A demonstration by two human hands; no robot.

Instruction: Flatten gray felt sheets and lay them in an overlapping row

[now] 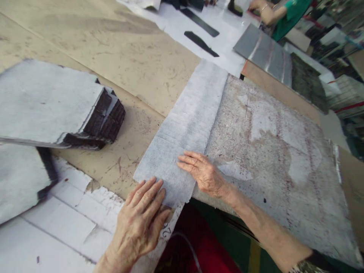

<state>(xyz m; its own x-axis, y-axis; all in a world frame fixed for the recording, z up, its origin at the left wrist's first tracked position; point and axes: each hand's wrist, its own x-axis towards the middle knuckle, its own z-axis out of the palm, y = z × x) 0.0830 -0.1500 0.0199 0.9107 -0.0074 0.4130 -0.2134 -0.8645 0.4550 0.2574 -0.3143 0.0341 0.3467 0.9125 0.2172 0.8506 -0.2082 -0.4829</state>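
A long pale grey-white fabric piece (186, 113) lies flat across the table, running away from me. My left hand (139, 216) rests palm down at its near left corner, fingers extended over the edge. On the right edge of the same piece lies my right hand (201, 172), its fingers stretched out flat on the fabric. Neither hand grips anything. To the left is a thick stack of pieces (51, 102), white on top with dark layered edges. A second stack (19, 178) lies below it, nearer to me.
A worn, stained board (264, 144) spans the right side. Brown paper (113, 49) covers the table behind. Two dark strips (200, 43) lie on white sheeting farther back. A grey panel (264, 53) and another person's arm (271, 15) are at the upper right.
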